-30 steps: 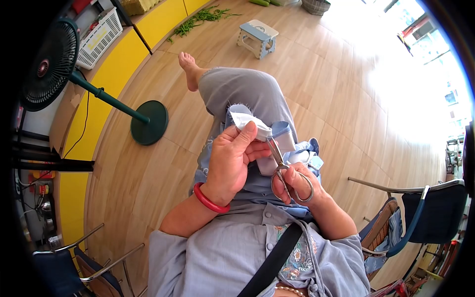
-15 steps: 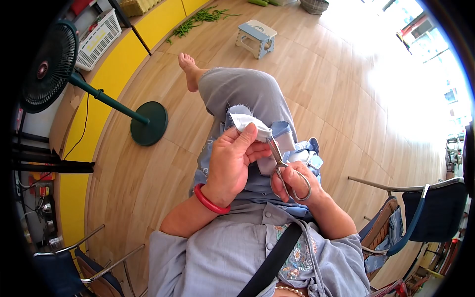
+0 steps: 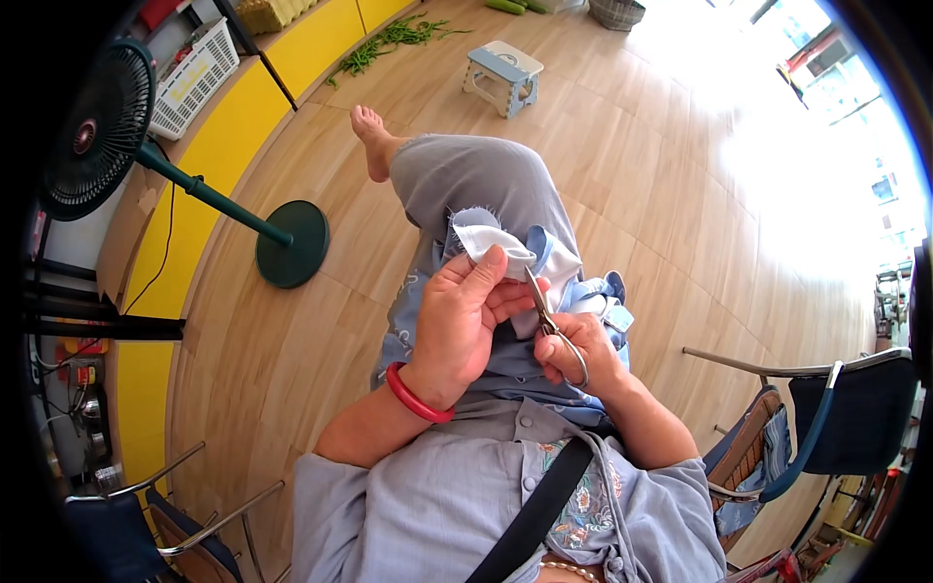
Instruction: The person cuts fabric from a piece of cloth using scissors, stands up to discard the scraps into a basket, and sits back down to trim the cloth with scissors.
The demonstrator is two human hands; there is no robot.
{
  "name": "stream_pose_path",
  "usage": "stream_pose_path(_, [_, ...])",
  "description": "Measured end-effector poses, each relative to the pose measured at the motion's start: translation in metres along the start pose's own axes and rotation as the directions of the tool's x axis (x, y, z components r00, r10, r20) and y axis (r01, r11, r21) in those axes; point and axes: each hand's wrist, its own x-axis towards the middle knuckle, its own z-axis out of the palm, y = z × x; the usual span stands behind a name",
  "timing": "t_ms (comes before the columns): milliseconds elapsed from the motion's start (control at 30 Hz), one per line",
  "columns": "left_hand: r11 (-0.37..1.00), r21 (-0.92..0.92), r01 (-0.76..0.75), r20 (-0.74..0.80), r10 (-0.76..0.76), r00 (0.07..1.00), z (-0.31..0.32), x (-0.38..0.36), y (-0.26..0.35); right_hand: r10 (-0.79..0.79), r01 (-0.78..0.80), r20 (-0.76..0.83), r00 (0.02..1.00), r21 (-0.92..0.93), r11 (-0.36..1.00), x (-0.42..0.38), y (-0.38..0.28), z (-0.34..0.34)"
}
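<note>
My left hand (image 3: 465, 316), with a red bangle (image 3: 416, 394) on its wrist, pinches a white and blue piece of cloth (image 3: 491, 239) between thumb and fingers. Frayed threads stick out along the cloth's far edge. In my right hand (image 3: 580, 352) are metal scissors (image 3: 546, 319), their handles round my fingers. The blades point away from me and their tips touch or lie very close to the cloth beside my left fingertips. More light blue fabric (image 3: 604, 296) lies bunched across my lap, under and beside both hands.
A green standing fan (image 3: 293, 243) is on the left by yellow cabinets (image 3: 209, 165). Ahead on the wooden floor stand a small folding stool (image 3: 502, 76) and a heap of green vegetables (image 3: 394, 42). Metal-framed chairs (image 3: 846, 418) flank me at lower right and lower left.
The scissor blades have come closer together, and my right hand has closed round the handles and turned slightly. The cloth has shifted a little; my left hand keeps its pinch.
</note>
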Motion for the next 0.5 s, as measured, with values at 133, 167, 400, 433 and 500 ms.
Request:
stream_pose_path(133, [1.000,-0.002,-0.002,0.005,0.002,1.000,0.0010,-0.0005,0.0002,-0.043,0.043,0.009,0.999,0.018,0.999,-0.0002,-0.0009,-0.0004])
stream_pose_path(167, [1.000,0.004,-0.004,0.003,0.004,1.000,0.0015,-0.0007,0.0000,-0.084,0.083,0.005,0.996,0.036,0.996,-0.0001,-0.0013,0.0000])
stream_pose_path(400, [1.000,0.013,0.012,0.009,-0.012,1.000,0.0022,-0.0025,-0.0060,-0.046,0.046,0.001,0.999,0.035,0.998,-0.0003,-0.0051,-0.0004])
stream_pose_path(433, [1.000,0.003,0.008,0.001,-0.008,1.000,0.0015,-0.0024,-0.0056,-0.099,0.101,-0.025,0.995,0.057,0.993,-0.0026,-0.0081,-0.0012])
stream_pose_path(500, [1.000,-0.009,0.002,-0.009,-0.002,1.000,0.0006,-0.0023,-0.0044,-0.240,0.242,-0.070,0.968,0.021,0.970,-0.0048,-0.0084,-0.0091])
